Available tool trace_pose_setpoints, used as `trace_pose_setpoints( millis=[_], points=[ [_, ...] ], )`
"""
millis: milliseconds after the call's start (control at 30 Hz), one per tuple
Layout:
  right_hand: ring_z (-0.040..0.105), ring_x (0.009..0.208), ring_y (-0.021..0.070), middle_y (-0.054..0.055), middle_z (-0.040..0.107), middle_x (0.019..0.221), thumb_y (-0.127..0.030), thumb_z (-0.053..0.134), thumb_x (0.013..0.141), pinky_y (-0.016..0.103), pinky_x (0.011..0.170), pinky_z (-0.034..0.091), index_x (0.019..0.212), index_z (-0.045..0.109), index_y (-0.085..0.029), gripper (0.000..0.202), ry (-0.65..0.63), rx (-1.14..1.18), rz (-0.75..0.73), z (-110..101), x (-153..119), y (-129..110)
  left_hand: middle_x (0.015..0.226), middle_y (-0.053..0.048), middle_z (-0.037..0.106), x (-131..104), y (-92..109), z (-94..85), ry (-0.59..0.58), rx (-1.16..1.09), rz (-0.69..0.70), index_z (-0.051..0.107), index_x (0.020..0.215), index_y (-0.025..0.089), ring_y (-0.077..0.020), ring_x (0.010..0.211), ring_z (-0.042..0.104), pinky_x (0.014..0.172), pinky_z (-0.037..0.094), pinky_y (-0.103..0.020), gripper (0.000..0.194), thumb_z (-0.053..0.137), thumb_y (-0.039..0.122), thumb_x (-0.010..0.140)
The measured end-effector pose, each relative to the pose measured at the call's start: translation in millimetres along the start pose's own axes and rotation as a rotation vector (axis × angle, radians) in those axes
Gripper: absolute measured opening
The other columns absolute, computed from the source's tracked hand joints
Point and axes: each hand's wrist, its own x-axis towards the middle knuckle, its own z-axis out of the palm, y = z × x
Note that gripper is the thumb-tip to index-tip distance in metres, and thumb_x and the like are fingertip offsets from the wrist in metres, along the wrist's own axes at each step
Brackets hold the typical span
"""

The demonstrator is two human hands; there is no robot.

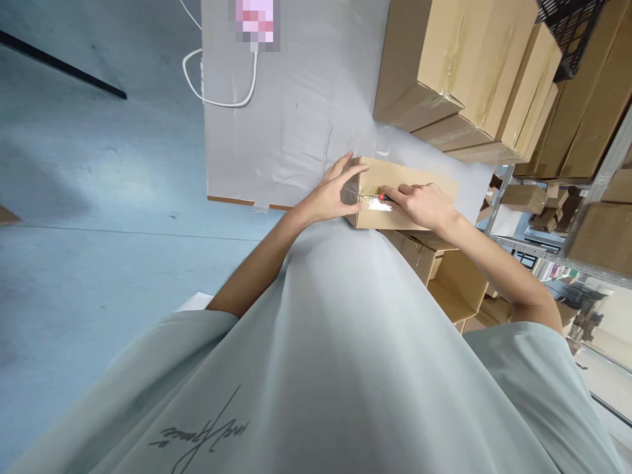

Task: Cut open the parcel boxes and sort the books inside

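Note:
A small cardboard box (409,172) lies at the table's near edge, against my shirt front. Shiny clear tape (379,205) runs along its upper face. With thumb and fingers spread apart, my left hand (333,192) grips the box across its left end. My right hand (419,203) is closed over the box, around a slim tool like a screwdriver (383,197) with a red and black handle. Its thin shaft points left along the tape toward my left hand. Most of the handle is hidden under my fingers.
Large taped cartons (474,59) stand on the grey-covered table (306,79) at the back right. A white cable (232,105) loops over its left side from a blurred-out device (257,20). An open carton (454,283) sits below right, near metal shelving (602,164).

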Motion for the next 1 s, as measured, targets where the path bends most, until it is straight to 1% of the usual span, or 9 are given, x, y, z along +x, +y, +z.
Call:
trace_pose_setpoints(
  millis=[100, 233, 333, 400, 500, 567, 733, 867, 1000],
  points=[
    [0.078, 0.090, 0.0313, 0.017, 0.085, 0.118, -0.033, 0.028, 0.123, 0.038, 0.072, 0.037, 0.165, 0.058, -0.021, 0.053, -0.023, 0.014, 0.028, -13.8, -0.5, -7.0, 0.195, -0.010, 0.019, 0.7, -0.4, -1.1, -0.007, -0.012, -0.001, 0.051, 0.173, 0.037, -0.0457, 0.182, 0.017, 0.145, 0.025, -0.068, 0.095, 0.093, 0.059, 0.090],
    [0.078, 0.092, 0.0327, 0.020, 0.086, 0.114, -0.024, 0.032, 0.120, 0.039, 0.075, 0.040, 0.155, 0.066, -0.018, 0.050, -0.033, 0.034, 0.032, -33.0, 4.0, -16.4, 0.195, -0.009, 0.021, 1.5, -3.0, 0.6, 0.012, -0.025, -0.005, 0.051, 0.172, 0.038, -0.0448, 0.182, 0.017, 0.146, 0.024, -0.068, 0.095, 0.093, 0.062, 0.090],
    [0.079, 0.097, 0.0342, 0.021, 0.086, 0.114, -0.019, 0.030, 0.119, 0.039, 0.078, 0.041, 0.149, 0.071, -0.019, 0.051, -0.026, 0.021, 0.038, -37.5, 8.7, -18.5, 0.195, -0.009, 0.022, 2.7, -5.5, 0.9, 0.013, -0.010, -0.002, 0.050, 0.173, 0.039, -0.0452, 0.181, 0.021, 0.145, 0.025, -0.068, 0.095, 0.092, 0.062, 0.091],
    [0.080, 0.100, 0.0348, 0.022, 0.086, 0.112, -0.022, 0.029, 0.121, 0.039, 0.079, 0.042, 0.147, 0.073, -0.019, 0.052, -0.006, 0.018, 0.035, -33.8, 9.7, -15.5, 0.195, -0.009, 0.022, 3.9, -6.2, -1.2, 0.004, 0.012, -0.002, 0.049, 0.174, 0.039, -0.0457, 0.180, 0.022, 0.145, 0.025, -0.069, 0.096, 0.091, 0.062, 0.091],
    [0.080, 0.099, 0.0342, 0.021, 0.086, 0.105, -0.029, 0.027, 0.123, 0.038, 0.078, 0.040, 0.144, 0.075, -0.019, 0.054, 0.027, 0.023, 0.045, -20.5, 5.7, -5.1, 0.195, -0.011, 0.021, 5.5, -4.9, -7.1, -0.013, 0.047, -0.006, 0.049, 0.175, 0.037, -0.0460, 0.181, 0.018, 0.144, 0.024, -0.070, 0.096, 0.091, 0.061, 0.091],
    [0.079, 0.097, 0.0338, 0.021, 0.085, 0.103, -0.031, 0.026, 0.123, 0.039, 0.078, 0.039, 0.142, 0.076, -0.019, 0.056, 0.025, 0.020, 0.072, -9.2, -0.1, 3.9, 0.195, -0.012, 0.020, 5.8, -2.6, -10.9, -0.024, 0.057, -0.012, 0.049, 0.175, 0.036, -0.0459, 0.182, 0.017, 0.144, 0.024, -0.071, 0.096, 0.090, 0.061, 0.092],
    [0.079, 0.096, 0.0341, 0.021, 0.085, 0.102, -0.028, 0.030, 0.121, 0.041, 0.081, 0.038, 0.141, 0.078, -0.021, 0.053, 0.008, 0.029, 0.126, 23.1, -16.4, 30.8, 0.195, -0.012, 0.022, 5.1, 0.7, -14.1, -0.042, 0.040, -0.033, 0.049, 0.174, 0.037, -0.0463, 0.181, 0.018, 0.143, 0.023, -0.073, 0.097, 0.087, 0.072, 0.092],
    [0.079, 0.095, 0.0339, 0.021, 0.085, 0.098, -0.026, 0.027, 0.120, 0.041, 0.080, 0.038, 0.135, 0.083, -0.022, 0.058, 0.050, 0.024, 0.151, 56.1, -32.8, 66.1, 0.194, -0.013, 0.025, 6.6, -1.7, -16.5, -0.024, 0.051, -0.049, 0.051, 0.174, 0.036, -0.0471, 0.181, 0.020, 0.143, 0.021, -0.074, 0.105, 0.084, 0.086, 0.087],
    [0.080, 0.093, 0.0344, 0.022, 0.086, 0.101, -0.024, 0.032, 0.119, 0.043, 0.081, 0.039, 0.136, 0.083, -0.022, 0.054, 0.039, 0.066, 0.207, 86.7, -57.1, 106.4, 0.193, -0.014, 0.028, 6.7, 2.3, -21.5, -0.024, 0.110, -0.106, 0.050, 0.175, 0.034, -0.0438, 0.181, 0.022, 0.144, 0.024, -0.070, 0.115, 0.078, 0.097, 0.083]
  ],
)
